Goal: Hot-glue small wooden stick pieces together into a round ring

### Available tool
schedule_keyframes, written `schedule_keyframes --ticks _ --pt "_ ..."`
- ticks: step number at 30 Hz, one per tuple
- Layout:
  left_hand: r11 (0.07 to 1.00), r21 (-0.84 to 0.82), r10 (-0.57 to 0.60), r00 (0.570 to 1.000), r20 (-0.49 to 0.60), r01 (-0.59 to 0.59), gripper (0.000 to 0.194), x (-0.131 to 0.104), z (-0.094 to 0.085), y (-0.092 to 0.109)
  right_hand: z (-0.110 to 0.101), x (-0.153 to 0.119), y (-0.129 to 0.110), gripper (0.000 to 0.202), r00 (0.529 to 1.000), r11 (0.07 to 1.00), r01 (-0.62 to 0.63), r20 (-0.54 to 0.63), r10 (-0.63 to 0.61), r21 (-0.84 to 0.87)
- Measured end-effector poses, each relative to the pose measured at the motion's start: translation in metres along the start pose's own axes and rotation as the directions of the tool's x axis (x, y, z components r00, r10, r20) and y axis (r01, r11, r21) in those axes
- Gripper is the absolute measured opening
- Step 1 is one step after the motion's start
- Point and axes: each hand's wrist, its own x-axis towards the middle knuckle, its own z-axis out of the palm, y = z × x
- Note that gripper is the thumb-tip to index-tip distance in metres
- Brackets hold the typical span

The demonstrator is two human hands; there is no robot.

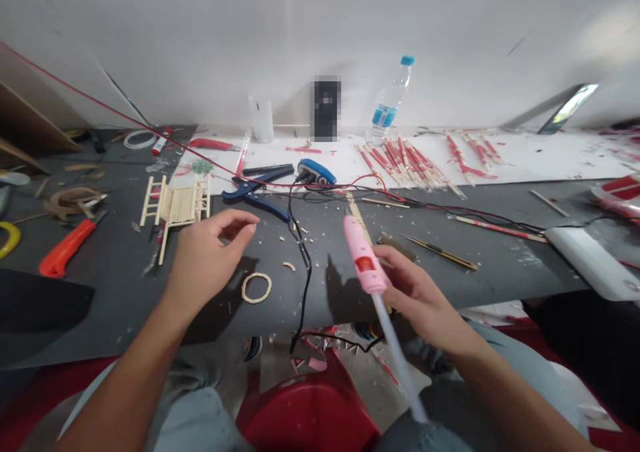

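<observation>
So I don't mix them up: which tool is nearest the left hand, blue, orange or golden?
The blue tool with two handles, just beyond the left hand; the orange knife lies farther left, the golden knife past the right hand.

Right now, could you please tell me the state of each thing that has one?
Glue gun: in the right hand, glue stick sticking out behind
Left hand: fingers curled, seemingly empty
Bottle: upright, cap on
Blue cutter: handles spread
Wooden ring: lying flat
Screen device: tilted, screen lit
</observation>
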Motion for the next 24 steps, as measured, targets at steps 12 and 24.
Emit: schedule_keyframes --ticks 12,24 --pt "0.977 0.206 0.035 0.994 0.107 -0.057 0.038 -0.030 0.012 0.026 0.040 0.017 -0.017 0.029 0.967 0.908 0.175 -0.239 -0.087 0.380" --pt "0.653 -0.381 -0.165 0.614 0.772 0.655 0.042 -0.082 0.029 0.048 0.053 0.022 -0.013 0.036 0.799 0.938 0.296 -0.493 -0.346 -0.179"
